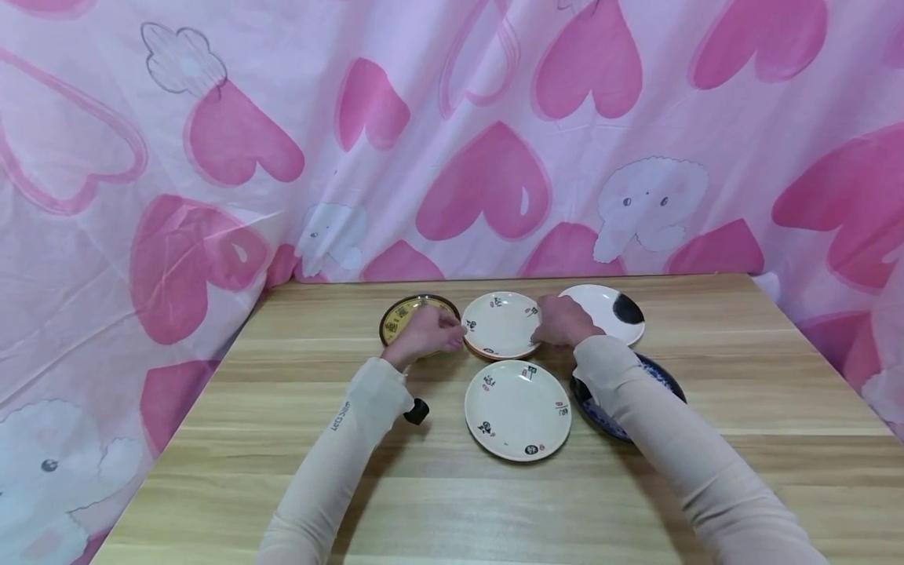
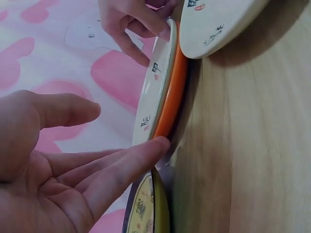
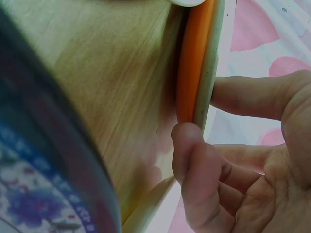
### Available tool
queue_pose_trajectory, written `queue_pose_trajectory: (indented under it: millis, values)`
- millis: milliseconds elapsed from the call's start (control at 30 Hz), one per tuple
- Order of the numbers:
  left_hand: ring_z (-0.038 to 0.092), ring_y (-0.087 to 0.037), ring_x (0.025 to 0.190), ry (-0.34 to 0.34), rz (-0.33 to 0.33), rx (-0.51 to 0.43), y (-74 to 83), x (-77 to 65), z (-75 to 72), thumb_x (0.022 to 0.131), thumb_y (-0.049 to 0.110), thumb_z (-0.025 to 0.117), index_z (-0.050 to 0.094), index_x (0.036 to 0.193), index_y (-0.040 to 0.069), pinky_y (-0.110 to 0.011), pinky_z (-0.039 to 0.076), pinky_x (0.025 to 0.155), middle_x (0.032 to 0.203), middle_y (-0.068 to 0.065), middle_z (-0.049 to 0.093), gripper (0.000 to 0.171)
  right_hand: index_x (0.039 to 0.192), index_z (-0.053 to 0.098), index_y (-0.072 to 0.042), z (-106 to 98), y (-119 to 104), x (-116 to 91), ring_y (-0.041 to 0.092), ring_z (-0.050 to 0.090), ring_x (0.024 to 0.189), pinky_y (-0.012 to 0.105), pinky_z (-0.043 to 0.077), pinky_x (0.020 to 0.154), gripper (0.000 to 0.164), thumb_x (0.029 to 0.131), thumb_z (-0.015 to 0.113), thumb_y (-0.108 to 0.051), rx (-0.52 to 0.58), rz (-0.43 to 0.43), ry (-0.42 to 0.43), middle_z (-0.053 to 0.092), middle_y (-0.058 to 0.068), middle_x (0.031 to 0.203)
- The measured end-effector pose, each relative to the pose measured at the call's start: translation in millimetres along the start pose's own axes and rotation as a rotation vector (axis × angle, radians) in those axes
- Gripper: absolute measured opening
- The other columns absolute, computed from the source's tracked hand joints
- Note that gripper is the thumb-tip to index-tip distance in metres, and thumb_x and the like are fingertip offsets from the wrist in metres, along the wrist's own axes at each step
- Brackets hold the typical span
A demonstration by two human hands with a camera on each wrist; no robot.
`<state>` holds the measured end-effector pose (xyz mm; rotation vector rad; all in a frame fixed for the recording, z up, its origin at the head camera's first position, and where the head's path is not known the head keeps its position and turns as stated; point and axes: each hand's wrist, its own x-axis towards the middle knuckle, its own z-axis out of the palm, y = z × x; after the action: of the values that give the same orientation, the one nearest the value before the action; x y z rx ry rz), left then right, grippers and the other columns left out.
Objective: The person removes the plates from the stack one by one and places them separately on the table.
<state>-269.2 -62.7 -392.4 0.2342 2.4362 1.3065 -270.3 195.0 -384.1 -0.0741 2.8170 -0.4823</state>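
A white plate [image 1: 500,326] with small black and red characters lies on top of an orange plate [image 2: 174,97]. My left hand [image 1: 431,333] is at the left side of this stack. In the left wrist view its outstretched fingers [image 2: 146,153] touch the edge, while the thumb stands apart from the plates. At the right side my right hand [image 1: 565,320] pinches the rim, thumb [image 3: 243,94] on the white plate and curled fingers at the edge by the orange one. A second white plate [image 1: 518,410] with similar characters lies just in front of the stack.
Left of the stack sits a yellow plate [image 1: 397,318] with a dark rim, partly behind my left hand. A white plate with a black patch [image 1: 600,302] is at the back right. A dark blue patterned plate [image 1: 664,377] lies partly under my right forearm. A pink heart-patterned cloth [image 1: 480,180] hangs behind the table.
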Motion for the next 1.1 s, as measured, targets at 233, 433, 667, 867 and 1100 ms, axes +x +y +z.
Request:
queue_pose_trajectory:
  millis: [233,433,667,867,1100]
  values:
    - [0.076,-0.027,0.098,-0.013,-0.034,-0.06,-3.7,3.3,3.0,0.098,0.018,0.062,0.061,0.128,-0.005,-0.029,0.062,0.085,0.112,-0.019,0.075,0.038,0.12,0.058,-0.001,2.3,-1.3,0.6,0.029,0.059,0.089,0.031,0.047,0.065,0.047,0.083,0.078,-0.022,-0.008,0.001,0.003,0.064,0.017,0.104]
    - [0.076,-0.026,0.098,0.021,-0.049,-0.063,1.9,3.1,6.5,0.096,0.02,0.065,0.057,0.135,-0.003,-0.03,0.062,0.085,0.117,-0.019,0.073,0.045,0.13,0.057,-0.001,3.6,1.4,3.3,0.03,0.057,0.097,0.034,0.049,0.077,0.055,0.083,0.078,-0.022,0.027,-0.024,-0.011,0.064,0.019,0.115]
    - [0.076,-0.025,0.094,0.048,-0.037,-0.045,1.2,1.1,8.6,0.094,0.02,0.069,0.057,0.137,0.002,-0.03,0.062,0.084,0.117,-0.018,0.072,0.048,0.123,0.06,0.0,3.9,1.5,3.7,0.03,0.057,0.095,0.033,0.048,0.074,0.049,0.082,0.079,-0.02,0.056,-0.03,-0.01,0.065,0.017,0.11]
    - [0.076,-0.024,0.093,0.055,-0.026,-0.041,-3.9,0.7,10.5,0.091,0.02,0.073,0.059,0.135,0.005,-0.031,0.062,0.084,0.114,-0.017,0.071,0.048,0.119,0.063,0.0,7.1,1.8,4.0,0.029,0.056,0.097,0.036,0.048,0.083,0.045,0.081,0.08,-0.018,0.074,-0.028,-0.004,0.066,0.016,0.112]
    - [0.075,-0.022,0.087,0.076,-0.007,-0.036,-3.7,1.5,12.1,0.089,0.018,0.076,0.064,0.129,0.006,-0.032,0.062,0.081,0.109,-0.015,0.072,0.043,0.124,0.062,0.0,4.8,3.2,3.3,0.028,0.057,0.098,0.033,0.048,0.081,0.051,0.081,0.081,-0.018,0.1,-0.045,-0.005,0.066,0.017,0.115]
